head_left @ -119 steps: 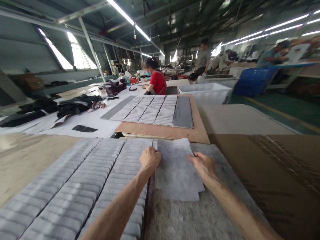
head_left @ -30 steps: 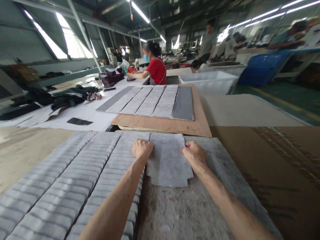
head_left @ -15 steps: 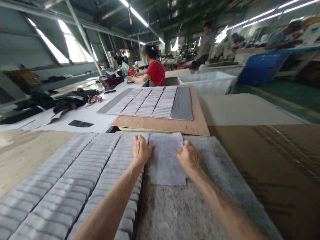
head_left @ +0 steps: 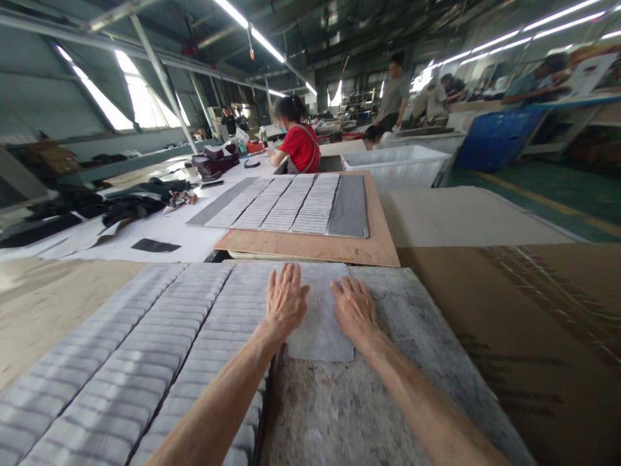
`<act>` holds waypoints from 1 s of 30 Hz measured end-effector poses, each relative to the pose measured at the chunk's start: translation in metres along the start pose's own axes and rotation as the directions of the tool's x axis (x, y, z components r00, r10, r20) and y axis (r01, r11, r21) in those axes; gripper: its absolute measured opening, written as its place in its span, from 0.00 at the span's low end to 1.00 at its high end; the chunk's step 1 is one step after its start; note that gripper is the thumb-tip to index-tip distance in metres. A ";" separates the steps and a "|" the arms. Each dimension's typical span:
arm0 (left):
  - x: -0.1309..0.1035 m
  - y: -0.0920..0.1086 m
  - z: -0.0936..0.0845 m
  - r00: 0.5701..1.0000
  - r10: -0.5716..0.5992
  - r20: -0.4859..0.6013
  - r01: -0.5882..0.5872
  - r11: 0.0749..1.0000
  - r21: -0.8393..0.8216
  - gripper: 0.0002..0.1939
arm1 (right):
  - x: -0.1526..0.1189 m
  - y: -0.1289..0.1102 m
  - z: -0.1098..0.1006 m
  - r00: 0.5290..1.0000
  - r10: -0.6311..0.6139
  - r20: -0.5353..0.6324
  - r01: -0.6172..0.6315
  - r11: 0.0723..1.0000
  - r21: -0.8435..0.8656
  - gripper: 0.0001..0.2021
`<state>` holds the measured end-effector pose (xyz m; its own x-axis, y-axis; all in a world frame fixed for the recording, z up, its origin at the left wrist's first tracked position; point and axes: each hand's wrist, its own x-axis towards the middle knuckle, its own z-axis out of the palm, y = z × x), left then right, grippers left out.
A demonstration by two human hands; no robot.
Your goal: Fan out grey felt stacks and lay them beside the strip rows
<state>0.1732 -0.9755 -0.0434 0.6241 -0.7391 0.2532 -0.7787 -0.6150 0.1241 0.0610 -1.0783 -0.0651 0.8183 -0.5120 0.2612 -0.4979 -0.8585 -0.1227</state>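
A thin whitish-grey fabric-like sheet (head_left: 317, 333) lies flat on the mottled grey board (head_left: 334, 414). Its left edge meets the nearest of several long rows of overlapping pale pieces (head_left: 208, 349). My left hand (head_left: 287, 296) rests palm down with fingers stretched over the sheet's left edge and the row beside it. On the sheet's upper right part lies my right hand (head_left: 354, 303), fingers spread and flat. Neither hand grips anything. The undersides of both hands are hidden.
Ahead, a wooden board (head_left: 310, 243) carries a grey panel (head_left: 349, 210) with more rows of pale pieces. A co-worker in red (head_left: 299, 147) sits beyond it. Dark scraps (head_left: 130, 207) lie on the left table; brown cardboard (head_left: 524, 310) is to the right; a white bin (head_left: 392, 162) stands behind.
The sheet, held by its side edges earlier, now lies flat on the board. Both hands have released those edges and flattened onto it, the right one moving inward to the left.
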 end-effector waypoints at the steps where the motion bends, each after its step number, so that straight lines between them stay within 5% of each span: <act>1: -0.002 0.001 0.003 0.998 0.044 0.047 -0.044 0.999 0.005 0.28 | 0.000 0.000 0.001 1.000 0.001 0.000 -0.001 1.000 0.004 0.19; 5: -0.008 0.000 0.017 0.973 0.097 0.209 -0.102 0.995 0.015 0.39 | 0.001 0.004 0.004 1.000 0.023 0.007 -0.023 0.999 0.027 0.19; 14: -0.007 0.000 0.014 0.970 0.106 0.220 -0.116 0.993 0.030 0.42 | -0.013 0.004 0.000 0.999 -0.049 0.000 0.049 0.999 0.007 0.26; 21: -0.007 0.002 0.013 0.971 0.078 0.225 -0.078 0.997 -0.006 0.40 | -0.024 0.000 0.009 0.992 -0.053 0.118 0.051 0.998 0.021 0.28; 26: -0.040 0.006 -0.033 0.981 0.136 0.138 -0.137 0.991 -0.001 0.35 | -0.022 0.003 0.008 0.989 -0.032 0.143 0.028 0.999 0.031 0.28; 30: -0.124 -0.015 -0.088 0.948 0.317 -0.023 -0.309 0.934 0.178 0.32 | -0.018 0.000 0.007 0.983 -0.019 0.183 0.016 1.000 0.014 0.27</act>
<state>0.1022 -0.8505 0.0079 0.3430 -0.8897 0.3013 -0.9089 -0.3953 -0.1326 0.0481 -1.0689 -0.0768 0.8662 -0.4926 0.0840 -0.4804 -0.8671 -0.1316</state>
